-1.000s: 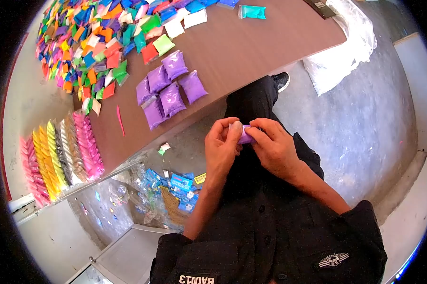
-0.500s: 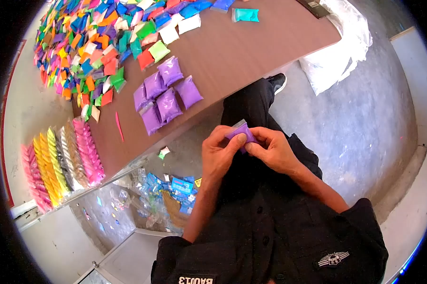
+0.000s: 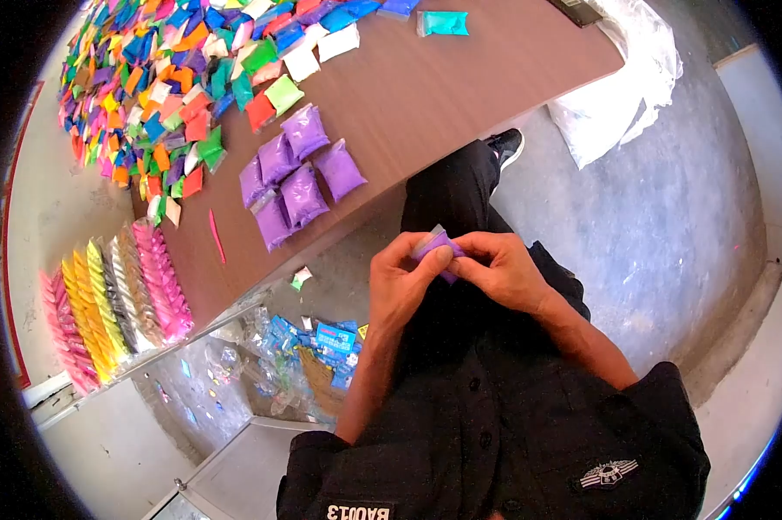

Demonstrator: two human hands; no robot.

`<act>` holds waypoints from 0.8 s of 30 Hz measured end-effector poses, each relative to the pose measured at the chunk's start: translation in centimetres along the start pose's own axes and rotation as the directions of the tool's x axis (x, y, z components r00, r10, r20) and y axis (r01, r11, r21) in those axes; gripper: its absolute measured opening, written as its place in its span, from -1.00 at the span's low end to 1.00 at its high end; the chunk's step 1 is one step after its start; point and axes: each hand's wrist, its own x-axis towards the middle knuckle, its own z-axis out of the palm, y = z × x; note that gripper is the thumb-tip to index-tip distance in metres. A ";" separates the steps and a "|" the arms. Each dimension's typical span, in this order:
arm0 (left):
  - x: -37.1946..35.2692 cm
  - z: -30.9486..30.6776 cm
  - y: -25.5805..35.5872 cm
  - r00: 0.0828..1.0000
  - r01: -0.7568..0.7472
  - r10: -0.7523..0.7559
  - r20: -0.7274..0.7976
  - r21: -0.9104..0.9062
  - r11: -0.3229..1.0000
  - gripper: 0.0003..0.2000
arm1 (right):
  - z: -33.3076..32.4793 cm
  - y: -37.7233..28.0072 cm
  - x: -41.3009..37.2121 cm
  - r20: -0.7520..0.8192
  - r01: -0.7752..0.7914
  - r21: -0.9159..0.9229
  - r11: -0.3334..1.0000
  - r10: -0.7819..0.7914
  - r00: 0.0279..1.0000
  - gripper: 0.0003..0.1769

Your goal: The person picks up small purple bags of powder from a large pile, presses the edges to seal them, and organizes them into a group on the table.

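A small clear packet with purple filling (image 3: 434,243) is pinched between my two hands above my lap. My left hand (image 3: 406,276) grips its left side, with the thumb laid over the front. On the other side, my right hand (image 3: 498,270) holds the packet's right edge between thumb and fingers. Several larger purple packets (image 3: 303,196) lie grouped on the brown table (image 3: 426,95), up and to the left of my hands.
A big pile of coloured packets (image 3: 157,87) covers the table's far left. Rows of twisted packs (image 3: 161,277) and a pink stick (image 3: 217,236) lie nearer. A teal packet (image 3: 444,23) is at the back. A white plastic bag (image 3: 599,113) hangs beyond the table's right end.
The view has shifted slightly, so the table items appear a little further left. My right thumb has moved slightly on the packet, which both hands still hold.
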 end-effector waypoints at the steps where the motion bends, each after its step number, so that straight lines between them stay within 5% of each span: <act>1: 0.0 -0.1 -0.3 1.000 -0.011 0.011 -0.007 0.015 1.000 -0.84 | -0.1 -0.1 0.0 -0.001 -0.001 0.000 1.000 0.001 1.000 -0.73; 7: 0.1 -0.2 -1.0 0.994 -0.105 0.105 -0.015 0.014 0.994 -0.88 | 0.6 0.1 0.0 0.014 -0.025 0.120 0.992 0.024 1.000 -0.72; 18: 0.3 -0.7 -1.1 0.994 -0.110 0.111 -0.016 0.045 0.993 -0.91 | -0.2 -0.3 0.0 0.113 0.018 -0.125 0.992 -0.004 0.994 -0.76; 24: 0.5 -1.0 -1.3 0.991 -0.137 0.137 0.003 0.075 0.988 -0.88 | 0.6 0.5 -0.1 0.086 0.005 -0.018 1.000 -0.004 0.996 -0.74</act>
